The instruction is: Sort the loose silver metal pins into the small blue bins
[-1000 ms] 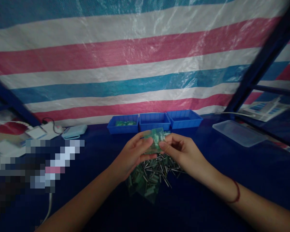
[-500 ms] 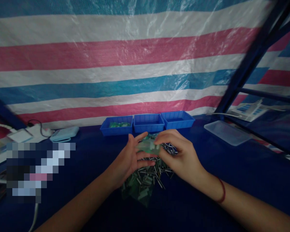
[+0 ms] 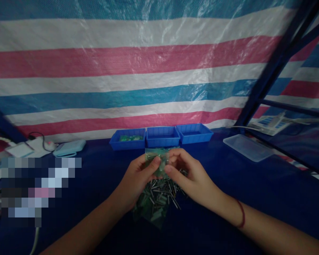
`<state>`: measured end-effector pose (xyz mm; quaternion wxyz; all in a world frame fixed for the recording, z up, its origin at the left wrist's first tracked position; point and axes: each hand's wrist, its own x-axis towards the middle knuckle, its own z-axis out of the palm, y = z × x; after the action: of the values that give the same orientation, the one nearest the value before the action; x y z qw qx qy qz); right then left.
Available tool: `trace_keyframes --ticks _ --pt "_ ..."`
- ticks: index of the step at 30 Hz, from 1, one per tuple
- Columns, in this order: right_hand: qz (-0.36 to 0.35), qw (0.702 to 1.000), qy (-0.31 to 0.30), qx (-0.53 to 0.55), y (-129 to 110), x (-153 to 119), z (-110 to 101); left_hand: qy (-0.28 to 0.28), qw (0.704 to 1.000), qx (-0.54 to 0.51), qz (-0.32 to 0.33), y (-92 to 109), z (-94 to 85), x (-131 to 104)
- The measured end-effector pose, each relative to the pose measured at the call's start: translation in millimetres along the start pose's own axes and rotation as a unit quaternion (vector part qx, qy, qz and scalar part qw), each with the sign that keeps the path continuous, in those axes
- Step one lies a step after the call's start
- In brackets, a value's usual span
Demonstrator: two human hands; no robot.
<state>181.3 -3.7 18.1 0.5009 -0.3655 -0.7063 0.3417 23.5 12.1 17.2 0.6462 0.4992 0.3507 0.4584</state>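
Between both hands is a small clear greenish plastic bag [image 3: 163, 162] with pale pieces inside. My left hand [image 3: 142, 170] is closed on its left side, the thumb pressed across the front. My right hand [image 3: 186, 170] pinches its right side with thumb and fingers. Just below the hands lies a loose heap of thin metal pins [image 3: 171, 191]. Partly under that heap, toward me, another greenish clear bag [image 3: 158, 214] lies on the blue table with small pale-green pieces in or on it.
Three blue trays stand at the back: the left tray [image 3: 127, 144] holds greenish bags, beside the middle tray [image 3: 162, 141] and right tray [image 3: 195, 138]. A translucent lid [image 3: 248, 148] lies right. A light-blue case [image 3: 69, 148] and a white power strip [image 3: 39, 147] sit left.
My left hand has gone from spread fingers under the small bag to gripping it with the thumb on top. The bag now stands more upright, and my right hand still holds it.
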Motion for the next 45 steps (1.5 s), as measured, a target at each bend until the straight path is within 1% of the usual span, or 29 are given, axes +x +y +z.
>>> trace_keyframes --ticks 2,5,8,10,12,14,16,17,18,19,20,22,24,27,29,31,33,34,36,39,42,45 --pt "0.013 1.000 -0.002 -0.007 1.1 0.7 1.8 0.009 1.000 0.026 0.008 -1.8 0.2 0.2" --pt "0.030 0.999 0.012 0.011 5.3 1.4 2.7 0.024 0.997 0.067 0.016 -4.0 2.0 -0.2" --pt "0.038 0.999 0.019 0.021 9.0 1.0 2.4 0.015 0.995 0.101 0.015 -4.6 3.7 -1.4" --pt "0.037 0.999 0.018 0.019 9.4 0.8 1.8 0.007 0.990 0.135 0.028 -2.8 2.7 -0.9" --pt "0.036 0.999 0.014 0.022 8.1 0.9 0.8 0.019 0.984 0.169 0.055 2.1 -2.7 3.7" --pt "0.037 0.999 0.016 0.030 6.0 1.2 -0.3 0.064 0.975 0.193 0.086 11.4 -14.7 14.9" --pt "0.041 0.998 0.022 0.037 4.1 1.6 -1.4 0.145 0.954 0.231 0.125 24.4 -33.7 32.9" --pt "0.043 0.998 0.025 0.038 3.5 1.8 -1.9 0.183 0.932 0.278 0.140 31.6 -44.9 43.8" --pt "0.043 0.998 0.027 0.037 3.1 1.9 -2.3 0.223 0.898 0.346 0.156 38.6 -56.4 55.3" --pt "0.042 0.998 0.029 0.035 3.0 2.1 -2.5 0.240 0.882 0.373 0.159 45.1 -67.6 66.8" --pt "0.041 0.998 0.030 0.032 3.0 2.2 -2.7 0.248 0.872 0.391 0.157 50.7 -77.7 77.8" --pt "0.032 0.999 0.031 0.027 2.9 2.3 -2.7 0.248 0.853 0.435 0.148 57.6 -92.8 97.1" --pt "0.021 0.999 0.030 0.026 2.3 2.1 -2.6 0.240 0.833 0.479 0.138 58.4 -100.1 112.2" --pt "0.014 0.999 0.029 0.023 0.7 1.9 -2.6 0.226 0.808 0.531 0.119 51.5 -99.2 126.1" --pt "0.017 0.999 0.029 0.018 -0.1 2.0 -3.2 0.223 0.791 0.558 0.112 46.0 -94.4 128.4" --pt "0.020 0.999 0.032 0.012 -0.5 2.4 -4.3 0.223 0.775 0.579 0.120 42.6 -88.8 123.4" --pt "0.018 0.999 0.036 0.009 -0.9 2.9 -5.7 0.201 0.767 0.594 0.135 41.1 -83.7 110.2" --pt "0.016 0.999 0.038 0.009 -1.2 3.2 -6.4 0.175 0.769 0.599 0.139 40.3 -81.6 100.7" --pt "0.013 0.999 0.037 0.010 -1.8 3.7 -7.4 0.095 0.779 0.607 0.126 37.3 -78.1 77.7" --pt "0.010 1.000 0.028 0.000 -1.8 4.1 -7.2 -0.016 0.792 0.605 0.078 27.7 -74.4 41.6" --pt "0.004 1.000 0.010 -0.018 -0.1 3.1 -5.0 -0.069 0.801 0.593 0.048 16.9 -73.8 18.3" --pt "-0.003 0.999 -0.007 -0.039 1.2 1.1 -2.6 -0.086 0.810 0.578 0.035 10.5 -77.5 12.6"
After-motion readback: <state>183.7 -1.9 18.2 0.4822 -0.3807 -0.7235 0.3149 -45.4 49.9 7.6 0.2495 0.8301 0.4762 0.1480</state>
